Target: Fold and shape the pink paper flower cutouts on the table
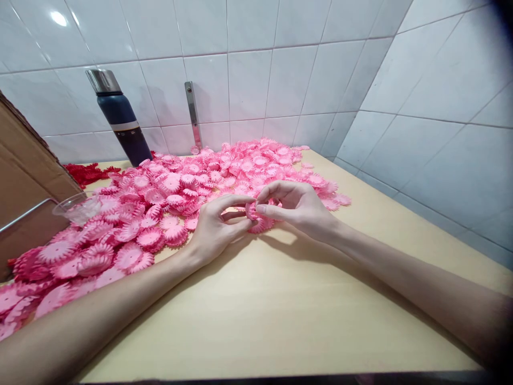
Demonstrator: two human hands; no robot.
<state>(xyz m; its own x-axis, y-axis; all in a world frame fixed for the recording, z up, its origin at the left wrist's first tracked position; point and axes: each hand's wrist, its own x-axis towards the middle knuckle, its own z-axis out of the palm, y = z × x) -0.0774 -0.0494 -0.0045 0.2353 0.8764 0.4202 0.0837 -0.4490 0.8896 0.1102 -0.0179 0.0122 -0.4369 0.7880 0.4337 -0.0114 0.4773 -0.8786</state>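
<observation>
Between my two hands is a pink fabric flower piece (252, 211) with a fringed edge. My left hand (218, 222) pinches it from the left with thumb and fingers. From the right, my right hand (294, 206) closes thumb and forefinger on its upper edge. The fingertips of both hands almost meet and partly cover the piece. Just beyond and under them spreads a big heap of similar pink petal discs (172, 184), many with a small hole in the middle.
A dark blue bottle (124, 125) with a steel cap stands at the back left. Red petal pieces (88, 174), a clear plastic cup (78, 207) and a cardboard box (34, 166) are at the left. A metal bracket (192, 109) is fixed to the tiled wall (252, 80) behind the table (256, 321).
</observation>
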